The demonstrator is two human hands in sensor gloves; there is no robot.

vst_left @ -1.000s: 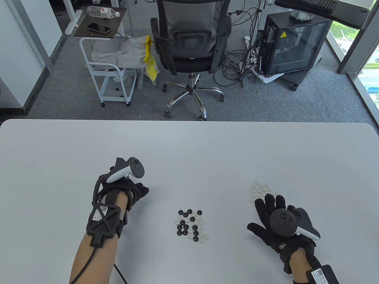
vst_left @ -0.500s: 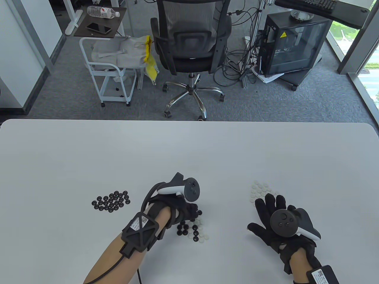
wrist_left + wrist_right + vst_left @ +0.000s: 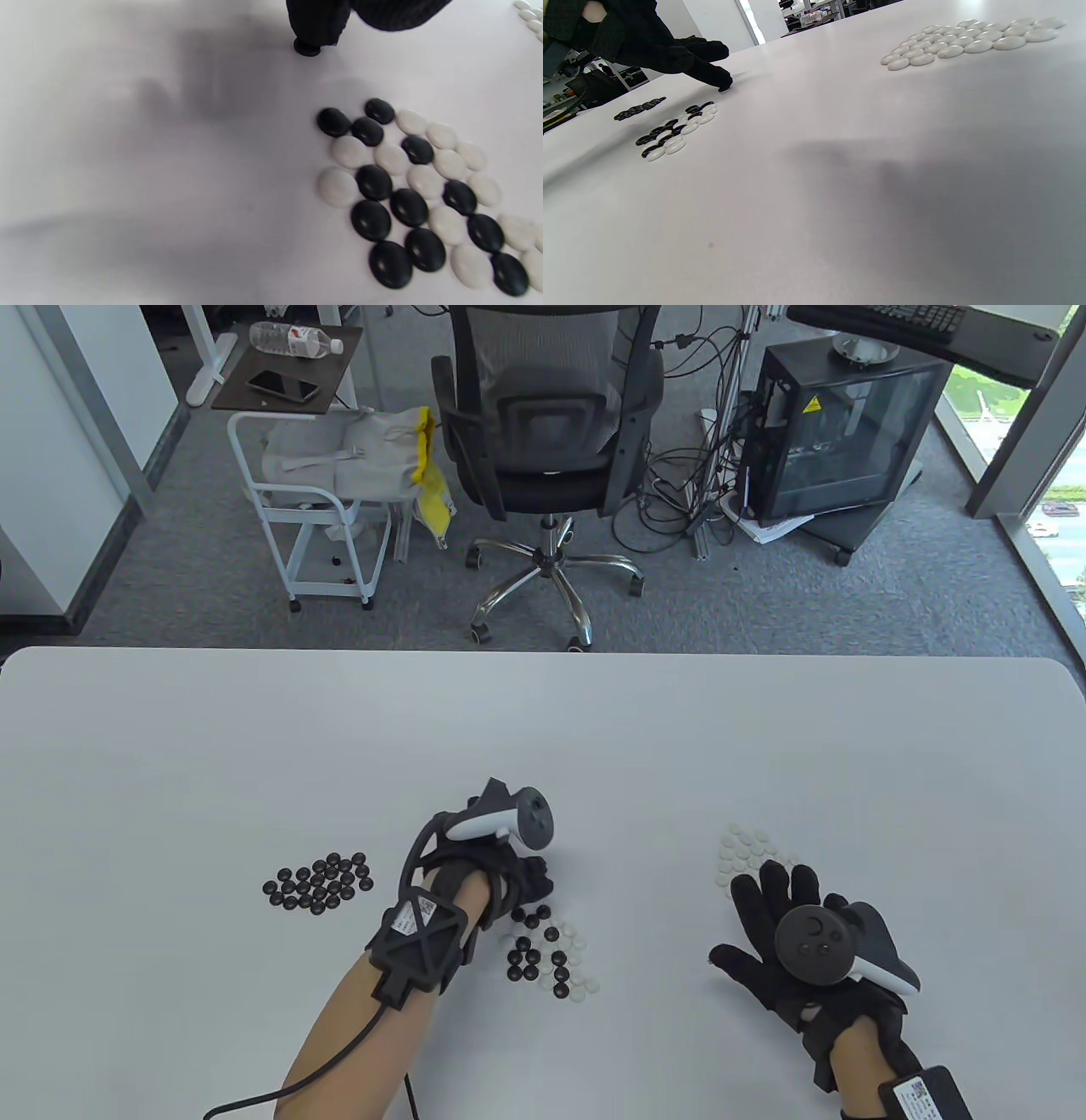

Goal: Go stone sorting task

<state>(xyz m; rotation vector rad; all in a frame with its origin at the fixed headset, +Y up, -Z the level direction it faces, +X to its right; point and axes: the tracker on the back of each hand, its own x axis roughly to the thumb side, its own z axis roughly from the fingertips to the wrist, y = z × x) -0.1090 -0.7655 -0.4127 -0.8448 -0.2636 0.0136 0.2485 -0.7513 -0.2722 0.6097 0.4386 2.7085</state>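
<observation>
a sorted black pile (image 3: 320,883) is seen at the left. a single black stone (image 3: 306,47) is pinched at the left hand's (image 3: 509,891) fingertips (image 3: 318,23), just beyond the mixed pile (image 3: 547,952). the right hand (image 3: 793,950) is laid flat, fingers spread, touching the white pile (image 3: 747,848).

We see a table (image 3: 543,729) with three groups of stones on it. The mixed pile (image 3: 547,954) lies in the middle, near our edge. One sorted group (image 3: 321,882) lies well to its left. Another sorted group (image 3: 747,853) lies well to its right. Our left hand (image 3: 501,882) sits just behind the mixed pile, on its far left side, with one stone (image 3: 306,47) under a fingertip. Our right hand (image 3: 789,942) rests just in front of the right group. Behind the table stands a chair (image 3: 547,432).
</observation>
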